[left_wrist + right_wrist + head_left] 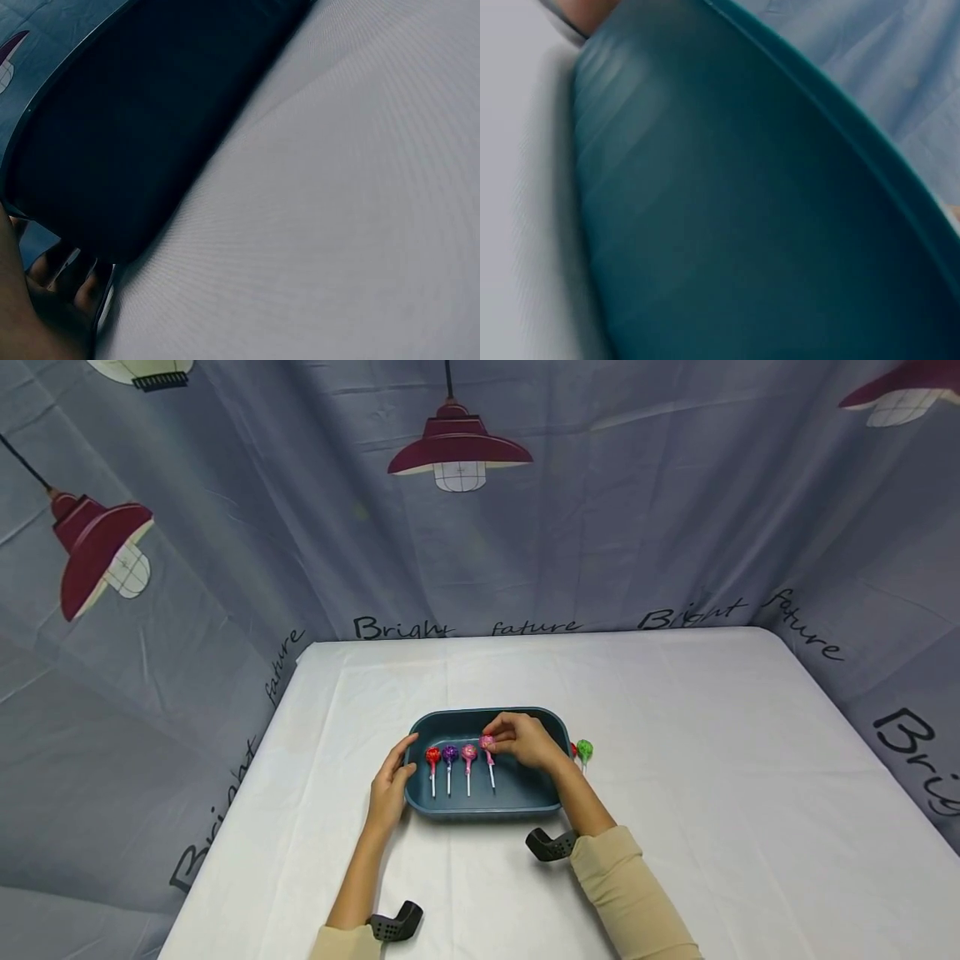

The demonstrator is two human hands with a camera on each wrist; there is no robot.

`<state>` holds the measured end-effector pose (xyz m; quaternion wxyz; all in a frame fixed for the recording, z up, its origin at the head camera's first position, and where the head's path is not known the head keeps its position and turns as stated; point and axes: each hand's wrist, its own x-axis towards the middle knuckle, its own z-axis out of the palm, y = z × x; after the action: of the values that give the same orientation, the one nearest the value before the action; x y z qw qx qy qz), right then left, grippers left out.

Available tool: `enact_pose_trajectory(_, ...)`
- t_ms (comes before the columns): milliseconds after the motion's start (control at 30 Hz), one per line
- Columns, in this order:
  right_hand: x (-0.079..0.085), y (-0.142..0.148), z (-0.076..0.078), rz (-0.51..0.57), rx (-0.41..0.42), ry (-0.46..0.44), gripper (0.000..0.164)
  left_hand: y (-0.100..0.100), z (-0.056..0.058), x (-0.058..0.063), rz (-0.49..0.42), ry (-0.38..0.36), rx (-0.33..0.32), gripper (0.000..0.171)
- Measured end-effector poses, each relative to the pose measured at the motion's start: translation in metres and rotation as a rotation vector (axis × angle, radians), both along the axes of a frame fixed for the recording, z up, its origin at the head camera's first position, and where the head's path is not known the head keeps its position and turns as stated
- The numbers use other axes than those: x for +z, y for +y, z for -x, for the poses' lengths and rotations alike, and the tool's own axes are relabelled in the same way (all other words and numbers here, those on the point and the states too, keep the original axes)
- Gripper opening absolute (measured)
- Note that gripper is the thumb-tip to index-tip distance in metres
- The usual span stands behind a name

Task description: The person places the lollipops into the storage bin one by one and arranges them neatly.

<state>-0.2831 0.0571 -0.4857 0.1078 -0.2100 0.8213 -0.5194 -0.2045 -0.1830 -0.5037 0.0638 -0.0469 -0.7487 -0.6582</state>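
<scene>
A dark teal tray (528, 789) holds a row of lollipops: a red one (432, 755), a purple one (449, 753) and a pink one (468, 752), sticks toward the person. My right hand (527, 743) pinches another pink lollipop (488, 745) by its head, beside that row on the right. At the tray's left end, my left hand (387, 792) grips the rim, thumb over the edge. In the left wrist view its fingers (46, 264) show at the tray's end (127, 120). The tray wall (720, 195) fills most of the right wrist view, which hides the held lollipop.
Just past the tray's right side lie a green lollipop (585, 748) and a partly hidden red lollipop (574, 749). A white cloth (697, 735) covers the table. Grey curtains (600, 527) printed with lamps and lettering stand behind and at both sides.
</scene>
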Motion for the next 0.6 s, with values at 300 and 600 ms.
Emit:
enact_pose_trajectory(300,-0.0027,-0.0019,0.0015,-0.111,-0.019,0.022,0.013,0.0002,0.0005,-0.0009,0.002,-0.004,0.011,0.043)
enact_pose_trajectory(600,-0.0028,-0.0027,0.0007,-0.15,-0.02,0.045,0.014,0.0009,0.0004,-0.0016,-0.011,0.016,-0.002,0.043)
